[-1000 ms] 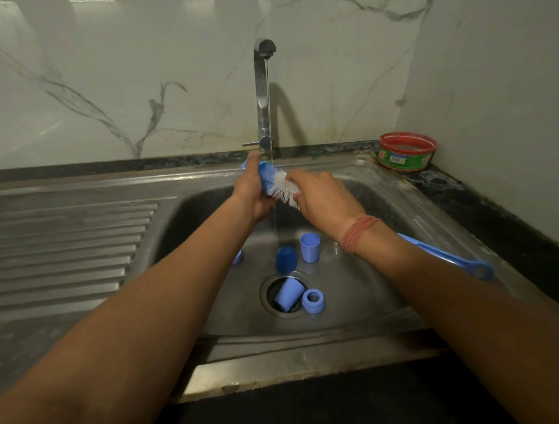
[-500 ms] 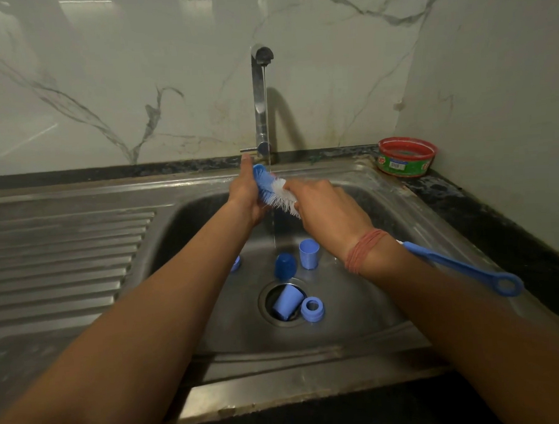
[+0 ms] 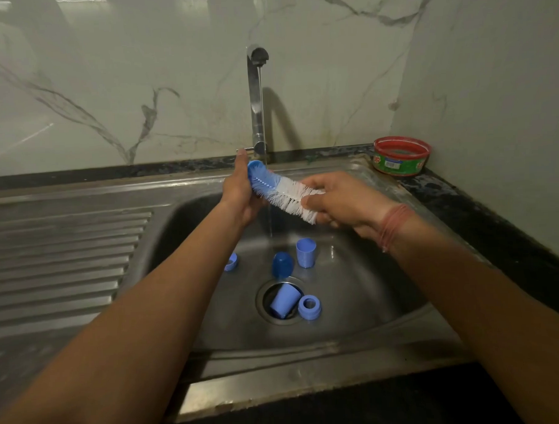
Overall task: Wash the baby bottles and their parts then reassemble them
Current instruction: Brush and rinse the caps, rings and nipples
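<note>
Both hands held the brush (image 3: 282, 192) under the tap (image 3: 256, 97): the left hand (image 3: 239, 194) gripped its blue tip, the right hand (image 3: 341, 199) its white end. Blue parts (image 3: 306, 253) lay in the sink (image 3: 355, 282).

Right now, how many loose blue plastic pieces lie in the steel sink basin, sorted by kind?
Light blue plastic cups: 2, one upright, one on its side in the drain
Dark blue dome cap: 1
Light blue screw ring: 1
Light blue piece partly hidden by the left arm: 1
Total: 5
</note>
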`<state>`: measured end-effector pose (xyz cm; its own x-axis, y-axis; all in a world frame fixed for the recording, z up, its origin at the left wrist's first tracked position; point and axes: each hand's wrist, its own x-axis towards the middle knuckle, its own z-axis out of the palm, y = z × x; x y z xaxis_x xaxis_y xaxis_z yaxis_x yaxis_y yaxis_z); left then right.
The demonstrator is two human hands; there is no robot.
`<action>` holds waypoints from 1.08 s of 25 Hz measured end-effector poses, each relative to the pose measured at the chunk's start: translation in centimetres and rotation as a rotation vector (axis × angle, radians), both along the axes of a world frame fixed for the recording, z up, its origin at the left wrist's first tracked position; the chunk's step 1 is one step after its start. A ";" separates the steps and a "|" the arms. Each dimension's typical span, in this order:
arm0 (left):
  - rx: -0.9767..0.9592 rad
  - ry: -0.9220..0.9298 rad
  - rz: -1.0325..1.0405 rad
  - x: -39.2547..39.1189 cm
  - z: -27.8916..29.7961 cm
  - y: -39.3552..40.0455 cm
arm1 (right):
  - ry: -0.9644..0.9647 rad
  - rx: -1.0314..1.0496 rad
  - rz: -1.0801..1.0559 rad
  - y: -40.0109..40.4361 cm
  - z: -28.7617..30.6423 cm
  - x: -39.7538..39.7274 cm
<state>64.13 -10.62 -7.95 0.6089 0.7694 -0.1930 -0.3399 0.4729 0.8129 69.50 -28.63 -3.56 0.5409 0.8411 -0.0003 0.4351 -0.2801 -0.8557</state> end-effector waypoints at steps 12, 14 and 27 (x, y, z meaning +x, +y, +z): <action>-0.157 -0.051 0.045 -0.9 -1.6 2.4 | -0.612 -0.057 0.035 -0.5 0.2 -0.7; -0.171 -0.073 0.135 -2.6 -2.3 4.1 | -0.375 -0.088 0.051 -1.5 0.7 0.1; 0.246 -0.178 -0.176 -2.4 -0.7 -0.3 | -0.662 0.223 -0.085 0.1 -1.3 -0.1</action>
<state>61.71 -10.93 -8.64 0.7439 0.6599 0.1058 -0.4168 0.3344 0.8452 69.40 -28.57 -4.84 0.4318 0.7374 0.5195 0.8688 -0.1852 -0.4593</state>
